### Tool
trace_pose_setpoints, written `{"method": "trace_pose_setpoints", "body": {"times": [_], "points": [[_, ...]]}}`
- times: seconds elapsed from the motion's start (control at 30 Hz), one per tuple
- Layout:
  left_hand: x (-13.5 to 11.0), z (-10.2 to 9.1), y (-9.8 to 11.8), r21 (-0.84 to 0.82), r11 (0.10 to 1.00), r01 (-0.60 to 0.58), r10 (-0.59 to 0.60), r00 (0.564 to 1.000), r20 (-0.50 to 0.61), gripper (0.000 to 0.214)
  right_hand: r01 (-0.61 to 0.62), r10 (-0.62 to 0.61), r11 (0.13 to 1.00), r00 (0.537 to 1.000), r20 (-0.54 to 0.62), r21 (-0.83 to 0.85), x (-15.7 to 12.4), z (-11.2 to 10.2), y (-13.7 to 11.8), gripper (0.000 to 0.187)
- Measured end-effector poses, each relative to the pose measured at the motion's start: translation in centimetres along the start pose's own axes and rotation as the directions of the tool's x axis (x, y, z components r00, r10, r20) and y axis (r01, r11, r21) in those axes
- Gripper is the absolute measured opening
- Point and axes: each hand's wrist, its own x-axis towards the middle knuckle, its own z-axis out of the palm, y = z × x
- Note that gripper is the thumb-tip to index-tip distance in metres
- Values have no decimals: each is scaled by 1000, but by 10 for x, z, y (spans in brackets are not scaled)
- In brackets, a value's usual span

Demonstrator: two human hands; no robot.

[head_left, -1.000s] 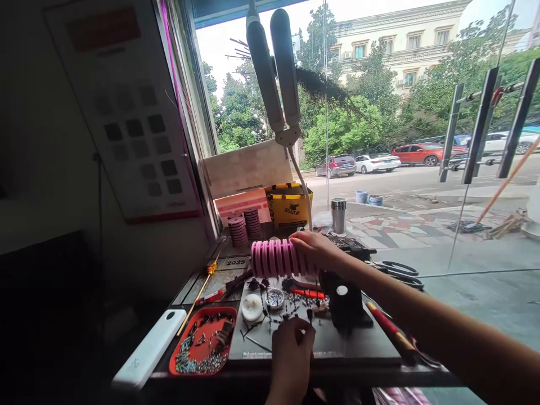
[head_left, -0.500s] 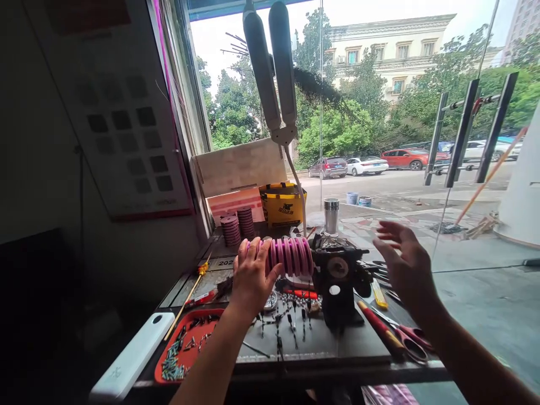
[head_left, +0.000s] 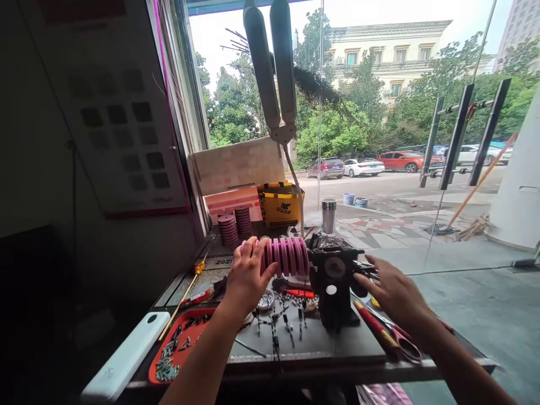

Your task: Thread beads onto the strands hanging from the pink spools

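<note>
A row of pink ringed spools [head_left: 291, 256] lies sideways on the left of a small black winding machine [head_left: 335, 270]. Over the left end of this row my left hand [head_left: 248, 273] is wrapped, fingers on top and thumb along the near side. At the machine's right side is my right hand [head_left: 392, 287], fingers stretched and apart; I cannot tell whether the fingertips touch the machine. Thin dark wires with small black fishing-tackle-like pieces [head_left: 276, 340] lie on the grey board below the spools. A round dish of small beads [head_left: 266, 300] sits behind them.
An orange tray [head_left: 158, 351] of small metal parts is at front left, beside a white bar-shaped object [head_left: 126, 354]. Scissors [head_left: 407, 346] and a red-yellow stick [head_left: 375, 326] lie at right. Stacked discs [head_left: 228, 229], a yellow bag [head_left: 282, 208] and a clear cup [head_left: 328, 218] stand behind.
My right hand has come down and left to the machine's right side. My left hand stays on the spools. The view has shifted slightly.
</note>
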Motion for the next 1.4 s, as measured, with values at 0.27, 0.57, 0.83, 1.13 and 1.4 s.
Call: {"method": "trace_pose_setpoints", "body": {"times": [0.27, 0.57, 0.83, 1.13, 1.4], "points": [[3, -11, 7, 79, 997, 21, -18, 999, -41, 46, 393, -426, 905, 821, 381, 166, 70, 14, -125, 28], [-32, 39, 78, 11, 888, -460, 434, 844, 315, 33, 280, -323, 943, 641, 696, 179, 100, 49, -122, 26], [-35, 44, 78, 47, 925, -378, 323, 843, 429, 44, 246, -280, 956, 593, 755, 161, 109, 50, -119, 24], [-40, 55, 78, -135, 962, -237, 272, 872, 406, 48, 385, -390, 913, 721, 573, 138, 86, 49, -115, 22], [-74, 46, 61, -482, 821, 307, -224, 949, 223, 34, 423, -445, 892, 770, 457, 157, 74, 47, -111, 22]]}}
